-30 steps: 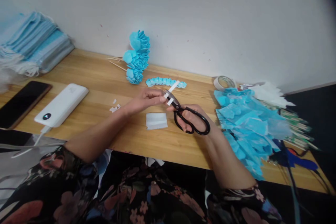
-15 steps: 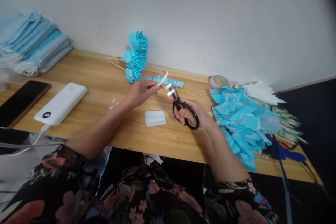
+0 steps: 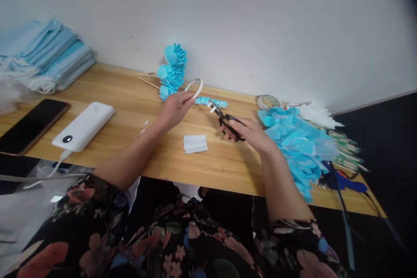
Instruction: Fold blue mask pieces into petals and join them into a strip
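Observation:
My left hand [image 3: 177,107] pinches a thin white roll of tape [image 3: 201,87], holding it above the table. In my right hand [image 3: 252,132] is a pair of scissors with black handles [image 3: 221,115], blades pointing up and left. Small white strips [image 3: 211,107] cling to the blades. The scissors and the tape roll are apart. Beyond the blades lies a blue ruffled strip [image 3: 221,104], partly hidden by my left hand and the scissors. Between my forearms a small white sheet of paper [image 3: 195,143] rests on the table.
Blue paper-like flowers [image 3: 172,74] on sticks stand by the wall. Stacked blue masks [image 3: 55,54], a phone [image 3: 34,126] and a white power bank [image 3: 84,127] with a cable sit left. Right are a wider tape roll [image 3: 269,102], blue petals [image 3: 293,139] and a blue-handled tool [image 3: 350,183].
My left hand and the tape roll have shifted left, widening the gap to the scissors. My right hand has turned, so the scissors lie flatter. The view has shifted slightly.

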{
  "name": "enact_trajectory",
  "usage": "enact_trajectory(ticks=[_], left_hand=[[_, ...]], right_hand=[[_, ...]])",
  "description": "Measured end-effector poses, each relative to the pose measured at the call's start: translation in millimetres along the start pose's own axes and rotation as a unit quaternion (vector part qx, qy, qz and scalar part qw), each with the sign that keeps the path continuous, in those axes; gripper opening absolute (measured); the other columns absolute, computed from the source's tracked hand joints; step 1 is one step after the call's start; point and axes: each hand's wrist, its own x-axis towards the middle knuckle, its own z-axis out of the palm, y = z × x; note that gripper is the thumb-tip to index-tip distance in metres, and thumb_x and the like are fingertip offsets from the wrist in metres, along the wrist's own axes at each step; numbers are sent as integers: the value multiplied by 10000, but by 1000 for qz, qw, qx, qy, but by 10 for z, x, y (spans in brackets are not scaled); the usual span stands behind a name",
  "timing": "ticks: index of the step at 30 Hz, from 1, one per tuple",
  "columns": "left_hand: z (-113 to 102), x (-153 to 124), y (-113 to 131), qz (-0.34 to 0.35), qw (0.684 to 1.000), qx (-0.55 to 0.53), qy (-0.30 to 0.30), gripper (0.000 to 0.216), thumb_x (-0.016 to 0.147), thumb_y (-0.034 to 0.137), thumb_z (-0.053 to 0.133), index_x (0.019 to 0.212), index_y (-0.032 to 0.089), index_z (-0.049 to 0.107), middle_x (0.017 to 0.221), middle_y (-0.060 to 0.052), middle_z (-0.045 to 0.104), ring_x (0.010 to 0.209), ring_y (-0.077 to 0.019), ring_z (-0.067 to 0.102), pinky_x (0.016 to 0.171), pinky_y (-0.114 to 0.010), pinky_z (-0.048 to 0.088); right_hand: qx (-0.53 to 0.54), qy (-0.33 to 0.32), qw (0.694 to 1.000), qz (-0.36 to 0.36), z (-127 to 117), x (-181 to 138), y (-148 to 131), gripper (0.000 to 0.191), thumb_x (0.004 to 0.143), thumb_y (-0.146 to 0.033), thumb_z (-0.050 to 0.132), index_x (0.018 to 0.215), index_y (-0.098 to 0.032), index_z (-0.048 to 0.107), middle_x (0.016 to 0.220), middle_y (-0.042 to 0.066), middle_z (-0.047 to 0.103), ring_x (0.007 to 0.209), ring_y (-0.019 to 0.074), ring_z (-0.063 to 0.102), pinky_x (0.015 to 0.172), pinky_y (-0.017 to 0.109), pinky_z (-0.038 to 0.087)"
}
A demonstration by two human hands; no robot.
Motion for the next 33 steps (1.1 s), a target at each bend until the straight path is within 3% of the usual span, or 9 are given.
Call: enact_trajectory(ticks=[3, 9, 13, 16, 19, 23, 26, 28, 33], left_hand=[[15, -11, -13, 37, 999, 11, -10, 325, 1057, 337, 521, 992, 173, 794, 816, -49, 712, 779, -187, 626, 734, -293, 435], [84, -80, 24, 164, 983, 39, -74, 388, 1117, 383, 486, 1121, 170, 811, 1051, -127, 814, 992, -243, 729, 898, -363, 536], [124, -118, 69, 205, 972, 51, -107, 354, 1119, 326, 492, 1115, 189, 818, 1095, -125, 826, 1040, -250, 744, 940, -397, 561], [135, -119, 92, 216, 967, 64, -116, 359, 1120, 324, 497, 1082, 193, 829, 1064, -120, 833, 1016, -246, 752, 902, -384, 579], [133, -116, 123, 233, 961, 88, -121, 376, 1128, 328, 477, 1121, 200, 831, 1140, -120, 842, 1036, -248, 772, 907, -388, 604], [106, -138, 180, 239, 965, 74, -80, 351, 1123, 288, 483, 1288, 236, 789, 1379, -112, 785, 1253, -252, 755, 1037, -409, 614], [77, -155, 188, 206, 976, 63, -24, 374, 1085, 275, 563, 1427, 252, 713, 1528, -124, 693, 1429, -271, 657, 1170, -468, 554], [71, -156, 160, 186, 980, 67, -8, 380, 1067, 272, 582, 1426, 255, 708, 1537, -127, 683, 1433, -282, 648, 1183, -505, 538], [99, -139, 56, 157, 982, 109, -1, 323, 1059, 265, 547, 1280, 201, 773, 1476, -151, 716, 1330, -313, 700, 1083, -511, 576]], right_hand=[[-155, -6, 988, 11, -57, 91, 28, 506, 996, -622, 584, 706, -215, 661, 632, 23, 682, 564, 143, 570, 550, 287, 446], [-232, -56, 969, 69, -113, 234, 132, 362, 965, -480, 604, 694, -243, 568, 576, -30, 636, 500, 145, 581, 521, 279, 424], [-314, 52, 948, -1, -79, 298, 114, 415, 987, -501, 589, 683, -226, 651, 697, 35, 709, 682, 173, 629, 641, 290, 439], [-161, 167, 973, -8, -2, 383, 54, 546, 922, -727, 610, 801, -211, 742, 824, 71, 736, 753, 182, 631, 665, 289, 485], [63, 141, 988, 2, 157, 446, -49, 691, 732, -884, 716, 867, -208, 762, 791, 28, 665, 689, 141, 559, 592, 253, 472], [135, 132, 982, -24, 204, 493, -190, 632, 619, -803, 862, 823, -221, 725, 775, -7, 622, 674, 117, 517, 539, 214, 412], [-3, 229, 972, -55, -54, 575, -232, 432, 848, -651, 743, 863, -219, 727, 842, 21, 698, 709, 142, 572, 578, 242, 429], [-232, 292, 927, -26, -267, 667, -213, 268, 963, -447, 671, 893, -204, 761, 871, 53, 750, 785, 177, 633, 647, 270, 436], [-596, 189, 765, 156, -429, 881, -43, 288, 1027, -294, 595, 1150, -184, 831, 1237, 174, 809, 1133, 316, 720, 828, 350, 468]])
